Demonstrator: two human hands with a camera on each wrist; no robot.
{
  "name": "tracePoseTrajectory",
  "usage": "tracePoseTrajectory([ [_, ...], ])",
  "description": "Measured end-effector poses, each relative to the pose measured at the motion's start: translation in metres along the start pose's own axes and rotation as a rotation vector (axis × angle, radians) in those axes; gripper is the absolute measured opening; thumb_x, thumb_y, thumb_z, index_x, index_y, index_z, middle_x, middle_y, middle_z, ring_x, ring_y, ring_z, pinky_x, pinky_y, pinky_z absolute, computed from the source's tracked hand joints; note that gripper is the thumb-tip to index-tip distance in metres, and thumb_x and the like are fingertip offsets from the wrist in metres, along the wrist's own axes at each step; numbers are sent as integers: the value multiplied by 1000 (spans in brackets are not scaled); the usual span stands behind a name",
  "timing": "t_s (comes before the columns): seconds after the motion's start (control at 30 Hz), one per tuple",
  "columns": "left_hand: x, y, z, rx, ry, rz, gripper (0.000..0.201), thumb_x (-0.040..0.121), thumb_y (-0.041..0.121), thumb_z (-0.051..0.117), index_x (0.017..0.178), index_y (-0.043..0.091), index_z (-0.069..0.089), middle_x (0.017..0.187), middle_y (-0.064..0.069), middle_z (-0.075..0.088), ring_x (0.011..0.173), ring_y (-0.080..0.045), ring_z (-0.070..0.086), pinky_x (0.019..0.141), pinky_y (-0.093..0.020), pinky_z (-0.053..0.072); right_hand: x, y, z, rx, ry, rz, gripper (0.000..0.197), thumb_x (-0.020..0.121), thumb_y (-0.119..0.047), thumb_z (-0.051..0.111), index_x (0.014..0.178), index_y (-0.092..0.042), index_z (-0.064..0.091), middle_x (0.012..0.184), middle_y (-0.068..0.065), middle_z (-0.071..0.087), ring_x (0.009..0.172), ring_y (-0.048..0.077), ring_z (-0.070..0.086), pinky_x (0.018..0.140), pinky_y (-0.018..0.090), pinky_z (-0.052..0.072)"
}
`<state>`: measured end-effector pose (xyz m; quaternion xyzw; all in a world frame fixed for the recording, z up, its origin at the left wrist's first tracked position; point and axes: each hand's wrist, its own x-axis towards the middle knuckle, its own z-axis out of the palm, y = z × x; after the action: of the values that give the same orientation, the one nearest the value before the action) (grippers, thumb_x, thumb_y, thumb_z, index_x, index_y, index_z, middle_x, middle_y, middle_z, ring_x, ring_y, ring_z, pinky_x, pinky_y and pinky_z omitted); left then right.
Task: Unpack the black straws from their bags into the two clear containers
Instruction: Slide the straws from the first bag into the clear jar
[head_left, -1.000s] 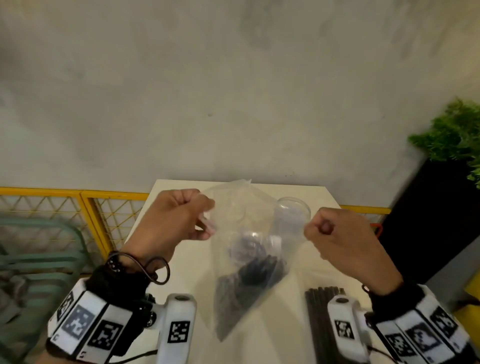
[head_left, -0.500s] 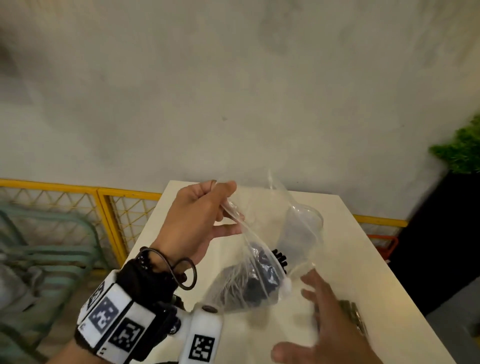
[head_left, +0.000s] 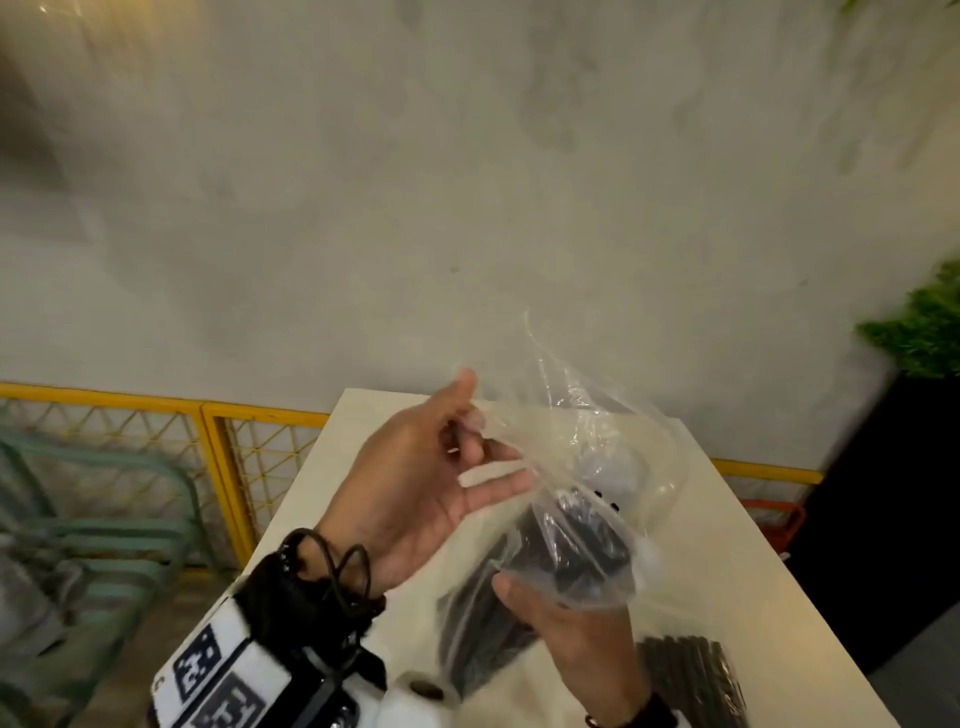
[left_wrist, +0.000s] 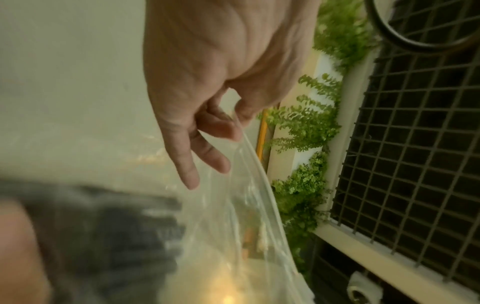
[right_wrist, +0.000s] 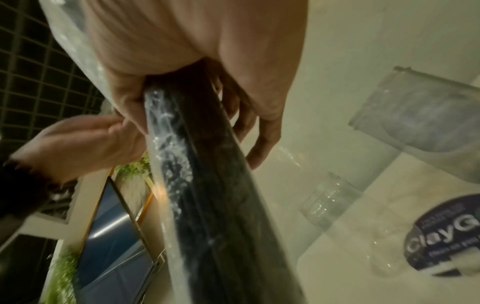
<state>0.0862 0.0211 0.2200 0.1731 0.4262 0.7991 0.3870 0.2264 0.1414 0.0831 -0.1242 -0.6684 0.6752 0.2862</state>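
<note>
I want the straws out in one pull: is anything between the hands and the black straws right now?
Yes, the clear bag itself. The right hand grips the black straws through the plastic, while the left hand pinches the bag's mouth edge. No bare contact with the straws is visible.

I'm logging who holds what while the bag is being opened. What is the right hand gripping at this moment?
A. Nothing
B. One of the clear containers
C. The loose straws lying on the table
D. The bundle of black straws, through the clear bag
D: the right hand has its fingers curled round the black straws inside the clear bag, while the left hand pinches the bag's open edge.
</note>
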Motion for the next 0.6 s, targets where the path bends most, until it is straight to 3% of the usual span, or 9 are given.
tracePoseTrajectory([
  [0.1, 5, -9, -28, 449, 87, 175, 46, 76, 60, 69, 87, 16, 64, 82, -2, 70, 95, -21, 71, 95, -49, 55, 25, 2, 16, 85, 17, -27, 65, 43, -34, 100, 102, -16, 78, 100, 10, 79, 97, 26, 74, 79, 30, 59],
  [0.17, 3, -27, -36, 825, -50, 120, 87, 56, 85, 62, 123, 31, 52, 123, 15, 62, 121, -7, 57, 106, -37, 46, 25, -4, 19, 230, -16, -21, 65, 44, -38, 99, 103, -22, 78, 104, 11, 78, 102, 30, 71, 86, 41, 58],
  [0.23, 1, -54, -38, 869, -261, 9, 102, 58, 83, 63, 143, 34, 31, 140, 20, 50, 132, -2, 47, 111, -29, 40, 22, -7, 20, 272, -17, 18, 59, 49, -31, 98, 104, -20, 78, 103, 10, 78, 102, 28, 72, 84, 38, 59],
  [0.3, -6, -79, -32, 798, -352, 30, 83, 77, 45, 78, 144, 32, 31, 133, 20, 59, 127, -3, 54, 103, -18, 44, 25, -11, 24, 248, 25, 50, 51, 61, -24, 92, 108, -13, 74, 97, 1, 80, 98, 22, 74, 80, 30, 58],
  [0.37, -14, -94, -28, 782, -339, 36, 89, 73, 23, 86, 140, 41, 30, 121, 29, 64, 116, 5, 60, 93, -13, 48, 29, -12, 23, 188, 93, 112, 61, 61, -35, 91, 113, -13, 68, 98, -2, 80, 100, 25, 74, 85, 37, 59],
  [0.43, -18, -102, -33, 846, -301, -11, 103, 65, 30, 90, 139, 50, 22, 115, 38, 63, 106, 13, 62, 89, -12, 51, 31, -12, 24, 226, 165, 157, 65, 54, -42, 88, 109, -14, 70, 99, 15, 78, 95, 38, 73, 91, 54, 57],
  [0.47, -17, -103, -36, 891, -286, -42, 110, 63, 32, 91, 142, 50, 17, 112, 32, 67, 102, 13, 64, 88, -14, 53, 31, -15, 28, 234, 195, 183, 63, 54, -41, 86, 108, -14, 71, 100, 19, 77, 95, 39, 73, 93, 57, 55],
  [0.53, -15, -103, -40, 1021, -214, -45, 114, 61, 34, 88, 147, 45, 15, 101, 16, 75, 89, 10, 69, 81, -11, 55, 30, -15, 30, 259, 206, 215, 63, 53, -41, 89, 107, -14, 74, 102, 19, 77, 97, 38, 73, 96, 57, 53],
  [0.6, -13, -104, -40, 1107, -109, -13, 106, 59, 32, 83, 146, 38, 22, 88, 14, 73, 75, 9, 69, 69, -6, 52, 31, -16, 30, 260, 198, 217, 75, 44, -45, 94, 108, -13, 74, 104, 17, 78, 99, 35, 74, 98, 55, 53],
])
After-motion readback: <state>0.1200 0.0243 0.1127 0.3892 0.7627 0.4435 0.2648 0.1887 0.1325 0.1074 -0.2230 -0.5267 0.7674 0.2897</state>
